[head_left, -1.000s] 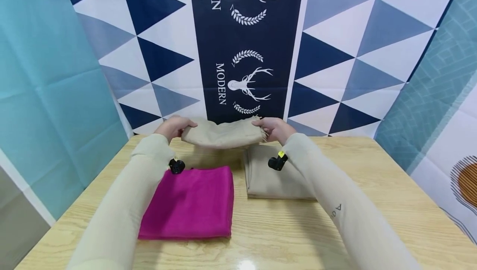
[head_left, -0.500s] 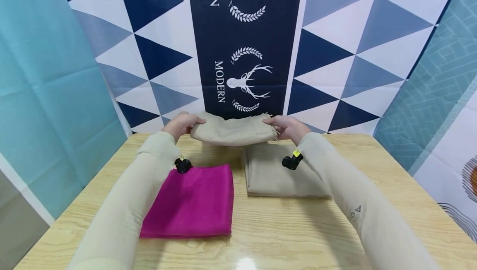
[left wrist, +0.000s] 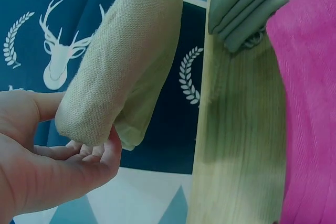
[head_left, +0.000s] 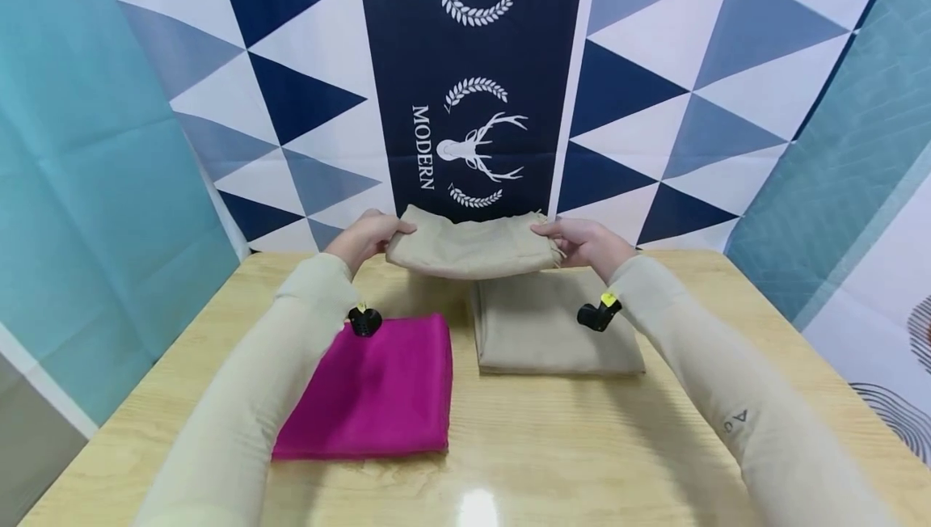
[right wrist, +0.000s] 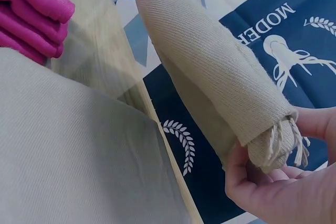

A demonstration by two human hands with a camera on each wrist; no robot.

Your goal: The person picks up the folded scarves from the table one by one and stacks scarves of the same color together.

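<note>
Between my two hands a folded beige scarf (head_left: 473, 246) hangs above the back of the table, sagging a little in the middle. My left hand (head_left: 372, 238) pinches its left end, thumb on one side and fingers behind, as the left wrist view shows. At the right end, where short fringe tassels (right wrist: 283, 142) stick out, my right hand (head_left: 585, 244) grips it the same way. Below and to the right lies a folded grey-beige cloth (head_left: 556, 329), flat on the table. A folded magenta cloth (head_left: 381, 394) lies at the front left, partly behind my left sleeve.
The wooden table (head_left: 553, 454) reaches back to a patterned curtain (head_left: 473, 66) with triangles and deer heads. A plain teal curtain (head_left: 94, 187) stands along the left side, and another patterned hanging (head_left: 873, 252) along the right. A small black device (head_left: 600, 314) sits at each wrist.
Both hands have carried the beige scarf to the right, so more of it now overlaps the space above the grey-beige cloth. The head view has tilted slightly downward.
</note>
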